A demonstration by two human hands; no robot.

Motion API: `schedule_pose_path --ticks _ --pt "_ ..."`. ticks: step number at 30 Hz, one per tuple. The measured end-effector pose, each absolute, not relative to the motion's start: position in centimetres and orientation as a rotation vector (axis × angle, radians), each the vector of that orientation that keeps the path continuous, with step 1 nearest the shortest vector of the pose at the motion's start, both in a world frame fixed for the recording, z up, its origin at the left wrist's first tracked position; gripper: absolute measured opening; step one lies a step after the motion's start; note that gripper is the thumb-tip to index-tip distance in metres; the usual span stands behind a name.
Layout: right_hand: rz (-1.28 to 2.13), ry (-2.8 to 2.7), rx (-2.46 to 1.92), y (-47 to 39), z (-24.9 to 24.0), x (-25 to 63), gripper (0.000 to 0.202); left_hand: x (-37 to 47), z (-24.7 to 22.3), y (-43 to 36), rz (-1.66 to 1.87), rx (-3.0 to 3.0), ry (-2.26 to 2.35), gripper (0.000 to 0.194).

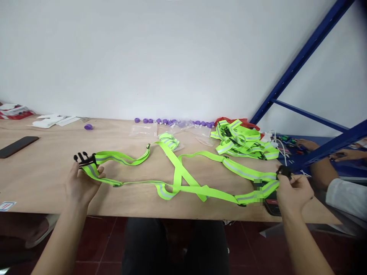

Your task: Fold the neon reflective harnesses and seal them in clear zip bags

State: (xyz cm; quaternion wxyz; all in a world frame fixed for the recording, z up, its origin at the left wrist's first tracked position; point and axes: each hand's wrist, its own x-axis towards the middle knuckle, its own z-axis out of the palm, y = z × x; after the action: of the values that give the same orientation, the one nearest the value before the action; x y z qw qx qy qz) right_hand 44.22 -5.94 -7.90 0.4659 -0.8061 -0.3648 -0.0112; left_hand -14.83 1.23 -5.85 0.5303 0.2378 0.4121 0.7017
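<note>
A neon-yellow reflective strap harness [183, 168] with a grey stripe stretches between my two hands above the table. My left hand [83, 185] grips its left end beside a black pronged buckle half [84, 159]; the prongs point up and left. At the other end, my right hand [295, 191] is closed around a second black buckle part [284, 171], partly hidden by my fingers. In the middle the straps cross over each other, and black sliders sit along them. Part of the lower strap hangs in a loop.
A heap of similar neon straps [241, 139] lies at the back right, beside red material. Purple caps [172, 122] and clear plastic bags [145, 130] line the wall. A dark phone [18, 146] lies left, another [272, 206] near my right hand. A co-worker's arm [321, 168] is beyond blue metal bars [301, 61].
</note>
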Motion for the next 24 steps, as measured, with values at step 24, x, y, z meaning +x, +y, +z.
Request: schedule_pose_path --ticks 24 --pt "0.278 -1.844 -1.38 -5.5 -7.7 26.1 0.056 4.1 -8.5 -3.6 1.186 1.939 1.027 0.044"
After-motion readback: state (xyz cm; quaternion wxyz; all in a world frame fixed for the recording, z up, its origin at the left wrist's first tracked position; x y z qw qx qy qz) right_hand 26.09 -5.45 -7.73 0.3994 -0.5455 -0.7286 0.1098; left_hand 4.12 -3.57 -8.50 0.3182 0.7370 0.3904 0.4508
